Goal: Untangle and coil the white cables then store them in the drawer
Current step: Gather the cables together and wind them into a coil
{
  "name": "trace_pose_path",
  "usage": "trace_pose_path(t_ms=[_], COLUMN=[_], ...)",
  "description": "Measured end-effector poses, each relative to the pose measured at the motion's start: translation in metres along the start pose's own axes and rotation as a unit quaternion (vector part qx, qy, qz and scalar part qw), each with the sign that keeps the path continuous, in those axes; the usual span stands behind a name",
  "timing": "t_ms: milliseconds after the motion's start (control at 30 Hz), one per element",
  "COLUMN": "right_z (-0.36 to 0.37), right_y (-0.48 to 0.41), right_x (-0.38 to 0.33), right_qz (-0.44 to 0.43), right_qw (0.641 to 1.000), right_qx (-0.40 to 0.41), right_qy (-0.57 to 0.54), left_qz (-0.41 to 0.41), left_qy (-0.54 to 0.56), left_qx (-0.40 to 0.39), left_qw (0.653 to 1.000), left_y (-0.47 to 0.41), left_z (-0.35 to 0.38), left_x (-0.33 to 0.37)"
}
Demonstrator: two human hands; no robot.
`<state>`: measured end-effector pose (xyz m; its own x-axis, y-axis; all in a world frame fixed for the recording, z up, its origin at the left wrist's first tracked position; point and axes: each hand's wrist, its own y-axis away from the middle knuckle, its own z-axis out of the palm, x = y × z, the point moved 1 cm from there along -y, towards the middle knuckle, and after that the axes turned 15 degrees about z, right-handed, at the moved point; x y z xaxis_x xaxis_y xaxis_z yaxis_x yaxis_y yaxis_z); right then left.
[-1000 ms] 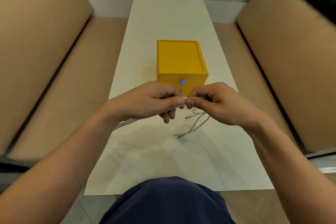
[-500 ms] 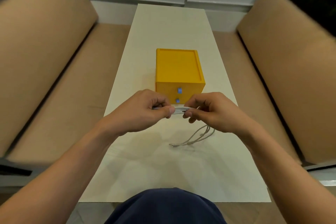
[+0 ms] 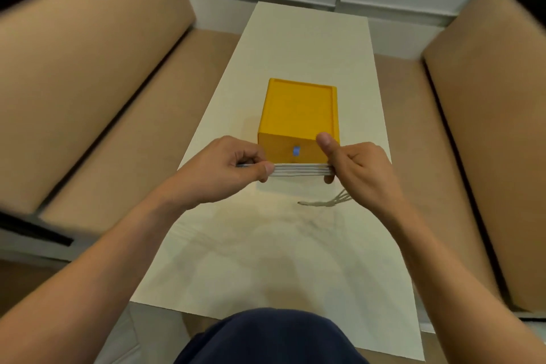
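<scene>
- Our left hand (image 3: 233, 170) pinches one end of the white cables (image 3: 300, 170) between thumb and fingers; our right hand (image 3: 354, 167) is closed around the other end, thumb raised.
- The cables run taut and side by side between our hands, above the table (image 3: 266, 260) and just in front of the yellow drawer box (image 3: 298, 115).
- Loose ends trail from under our right hand down to the table.
- We judge those ends could re-tangle or snag if we coil carelessly.
- The drawer looks closed, so freeing a hand may let the bundle spring apart.
</scene>
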<state>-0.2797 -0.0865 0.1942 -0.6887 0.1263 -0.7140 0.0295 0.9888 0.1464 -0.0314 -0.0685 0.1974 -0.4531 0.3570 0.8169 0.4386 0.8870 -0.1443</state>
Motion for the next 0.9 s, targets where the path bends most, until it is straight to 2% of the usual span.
trace_pose_path(t_ms=[67,133,267,300,367,433,567,600,667,767,833,900], right_z=[0.012,0.019,0.009,0.006,0.009,0.015,0.015,0.015,0.011,-0.007,-0.016,-0.02], right_y=[-0.01,-0.009,0.01,0.007,-0.007,-0.019,-0.018,-0.015,-0.004,0.012,0.015,0.016], right_x=[0.01,0.01,-0.002,0.001,0.011,0.015,0.017,0.017,0.011,0.006,0.01,0.012], right_qz=[-0.025,-0.072,-0.268,-0.271,-0.215,-0.172,-0.146,-0.137,-0.116,-0.11,-0.125,-0.131], right_qw=[0.992,0.973,0.901,0.898,0.916,0.932,0.957,0.971,0.992,0.983,0.975,0.975], right_qx=[0.121,0.208,0.324,0.328,0.317,0.294,0.238,0.192,0.032,-0.138,-0.179,-0.179], right_qy=[0.034,0.07,0.103,0.111,0.117,0.12,0.081,0.045,-0.035,-0.046,-0.03,-0.022], left_qz=[0.001,-0.002,-0.017,-0.009,0.028,0.046,-0.006,-0.02,-0.032,-0.027,-0.021,-0.016], left_qy=[0.053,0.043,0.008,0.025,0.052,0.049,0.026,0.02,0.008,-0.005,0.02,0.038], left_qx=[-0.004,-0.013,-0.053,-0.065,-0.081,-0.084,-0.095,-0.099,-0.099,-0.086,-0.087,-0.113], left_qw=[0.999,0.999,0.998,0.998,0.995,0.994,0.995,0.995,0.995,0.996,0.996,0.993], left_y=[0.003,0.005,0.012,0.013,0.011,0.008,0.007,0.009,0.012,0.014,0.016,0.017], left_z=[0.001,0.002,0.003,0.003,0.006,0.009,0.006,0.005,0.003,-0.002,-0.007,-0.011], left_x=[0.004,0.004,0.0,0.003,0.013,0.019,0.002,-0.005,-0.014,-0.019,-0.019,-0.017])
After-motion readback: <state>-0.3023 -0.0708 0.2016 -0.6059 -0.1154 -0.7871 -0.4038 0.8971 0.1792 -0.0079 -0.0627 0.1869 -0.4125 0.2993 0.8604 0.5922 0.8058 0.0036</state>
